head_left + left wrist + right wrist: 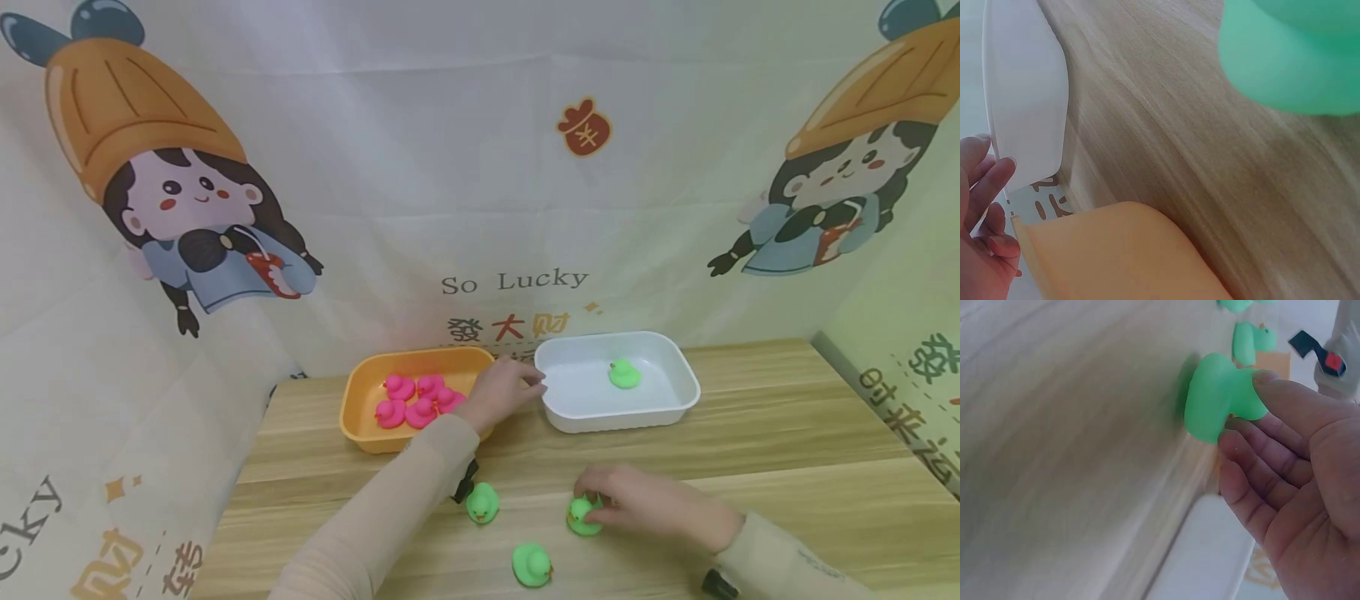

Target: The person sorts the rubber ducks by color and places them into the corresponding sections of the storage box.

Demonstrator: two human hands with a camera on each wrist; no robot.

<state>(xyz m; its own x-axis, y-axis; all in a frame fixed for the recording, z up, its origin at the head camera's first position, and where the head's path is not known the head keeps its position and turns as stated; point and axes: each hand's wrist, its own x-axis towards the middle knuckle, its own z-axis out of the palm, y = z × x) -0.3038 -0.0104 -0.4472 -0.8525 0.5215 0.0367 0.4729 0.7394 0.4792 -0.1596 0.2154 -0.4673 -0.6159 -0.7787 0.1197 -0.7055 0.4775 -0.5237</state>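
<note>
My right hand (pixel 645 504) holds a green toy duck (pixel 582 518) low over the table. In the right wrist view, the thumb lies on the head of that duck (pixel 1216 397) and the other fingers curl beneath it. My left hand (pixel 501 390) is at the left end of the white tray (pixel 558 417), its fingertips by the rim. Nothing shows in the left fingers (pixel 997 178); whether they touch the rim I cannot tell. One green duck (pixel 624 374) sits inside the white tray. Two more, a green duck (pixel 482 503) and another green duck (pixel 532 566), stand on the table.
Left of the white tray stands an orange tray (pixel 367 439) with several pink ducks (pixel 400 387) inside, partly behind the left forearm. Both trays stand along the back of the wooden table (pixel 787 433), against a printed cloth (pixel 420 167).
</note>
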